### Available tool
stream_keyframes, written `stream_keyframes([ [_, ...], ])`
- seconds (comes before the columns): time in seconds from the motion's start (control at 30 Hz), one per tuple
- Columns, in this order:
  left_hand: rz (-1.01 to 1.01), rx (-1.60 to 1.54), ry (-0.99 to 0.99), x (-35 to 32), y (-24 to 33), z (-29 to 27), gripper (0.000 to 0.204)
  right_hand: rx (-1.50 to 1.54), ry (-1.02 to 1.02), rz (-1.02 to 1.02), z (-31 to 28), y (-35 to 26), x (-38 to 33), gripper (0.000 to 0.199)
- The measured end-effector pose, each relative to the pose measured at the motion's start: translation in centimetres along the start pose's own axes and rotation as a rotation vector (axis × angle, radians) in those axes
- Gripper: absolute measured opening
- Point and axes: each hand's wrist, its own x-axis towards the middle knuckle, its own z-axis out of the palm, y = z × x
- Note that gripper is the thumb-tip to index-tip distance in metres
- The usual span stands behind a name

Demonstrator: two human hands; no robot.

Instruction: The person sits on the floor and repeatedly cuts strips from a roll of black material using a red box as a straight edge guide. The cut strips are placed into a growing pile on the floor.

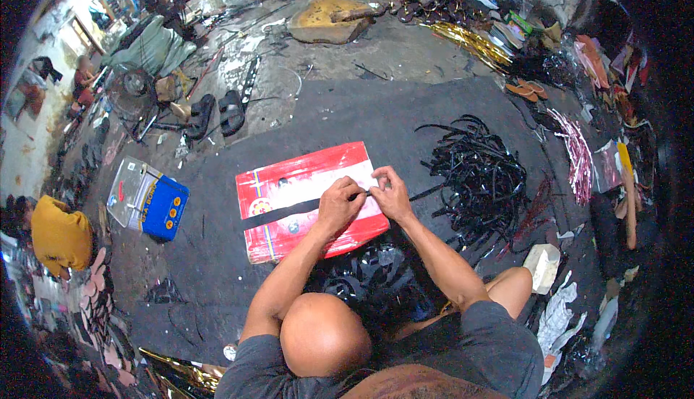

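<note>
Nearest to the person, just below both wrists, lies a heap of glossy black cut pieces (376,276); it is kept close to the knees, probably so that either hand can reach it without stretching.

The left hand (340,204) is curled narrow, its fingertips pinching a long black strap (289,212); the right hand (391,195) is closed in the same way on the strap's other part, the two hands almost touching each other. The strap runs from the left hand away to the left, flat across a red flat box (311,200); I judge the box serves as a smooth work board, so the strap is held stretched and pressed on it instead of on the rough dark floor (217,269). Whether a small tool is between the fingers, I cannot tell.

To the right of the right hand, within an easy reach, is a big tangle of black straps (477,175); beside it further right lie pink-white strips (575,153) and, nearer to the knee, a pale block (542,263).

Well to the left of the left hand stands a blue and clear package (148,202); beyond it a yellow cloth bundle (60,234).

Far above both hands are a pair of black sandals (215,113), a yellowish slab (329,19) and gold strips (470,41).
</note>
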Motion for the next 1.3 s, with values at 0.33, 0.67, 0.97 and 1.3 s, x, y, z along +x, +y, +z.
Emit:
stream_keyframes([
  [0.33,0.014,-0.212,0.103,0.3,-0.2,1.9,0.007,-0.298,-0.063,-0.026,-1.3,-0.3,-0.6,0.028],
  [0.67,0.030,-0.272,0.107,0.7,-0.2,2.5,0.003,0.772,-0.089,0.670,-2.4,-0.4,-1.1,0.020],
  [0.97,0.014,-0.271,0.084,0.8,-0.6,2.6,0.005,-0.730,0.063,0.108,0.5,-1.6,4.0,0.026],
  [1.3,-0.015,-0.298,0.055,0.9,-1.1,2.3,0.005,-0.650,0.163,0.207,-3.1,9.7,2.2,0.020],
])
